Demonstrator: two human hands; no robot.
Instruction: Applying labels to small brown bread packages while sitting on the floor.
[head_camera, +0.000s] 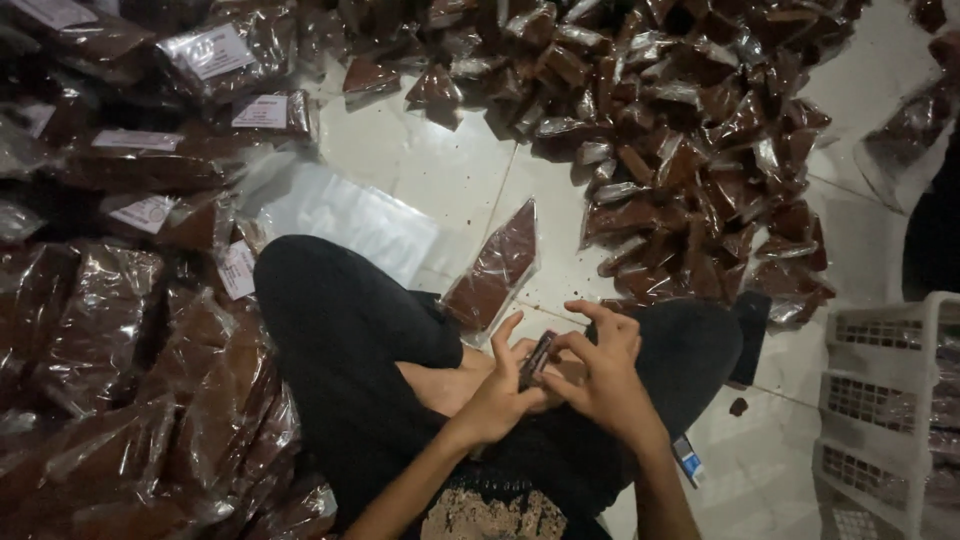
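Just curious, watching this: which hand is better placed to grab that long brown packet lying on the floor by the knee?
Probably the left hand: it sits nearer the long brown packet. The right hand lies farther over, fingers curled on the small dark packet both hands hold.

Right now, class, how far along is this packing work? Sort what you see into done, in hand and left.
Done: small filled packets heaped on the floor, and bigger labelled bags stacked at left. In hand: the left hand and right hand pinch one small dark packet. Left: a long filled bag and an empty clear bag lie ahead.
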